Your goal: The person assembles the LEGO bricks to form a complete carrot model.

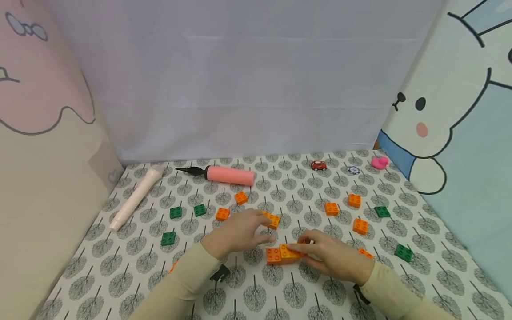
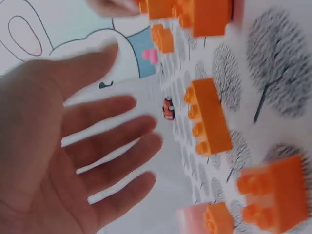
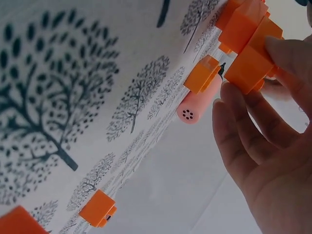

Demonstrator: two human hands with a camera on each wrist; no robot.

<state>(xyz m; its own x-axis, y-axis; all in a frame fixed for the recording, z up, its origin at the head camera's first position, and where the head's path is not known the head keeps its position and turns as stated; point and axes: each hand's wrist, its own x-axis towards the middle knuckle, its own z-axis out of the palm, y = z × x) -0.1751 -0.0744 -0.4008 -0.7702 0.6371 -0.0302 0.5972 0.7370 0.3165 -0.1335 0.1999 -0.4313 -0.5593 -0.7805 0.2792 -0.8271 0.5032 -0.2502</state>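
Head view: right hand [image 1: 332,258] pinching the orange brick stack [image 1: 287,254], left hand [image 1: 239,233] spread beside it; probably light, stiff plastic, grab its sides.

Your tree-print cloth [image 1: 256,307], scattered with toy bricks.
Count hours in your head view from the long orange brick [image 1: 274,221] near the cloth's middle. At nine you have a single orange brick [image 1: 222,214] and three green bricks [image 1: 175,212], with a pale tube [image 1: 137,197] slanting beyond; at eight, a mostly hidden orange piece [image 1: 173,266]. At ten sits a small orange brick [image 1: 241,198]; between ten and eleven, a pink cylinder [image 1: 231,175] with a black tip [image 1: 195,170]. Your red toy car [image 1: 318,165] stands between one and two; a small round piece [image 1: 354,170] and pink toy duck [image 1: 379,162] lie at two. Around three are four orange bricks [image 1: 360,226] and two green bricks [image 1: 403,252]. At five you have joined orange bricks [image 1: 288,253]; whether they touch the cloth is unclear.
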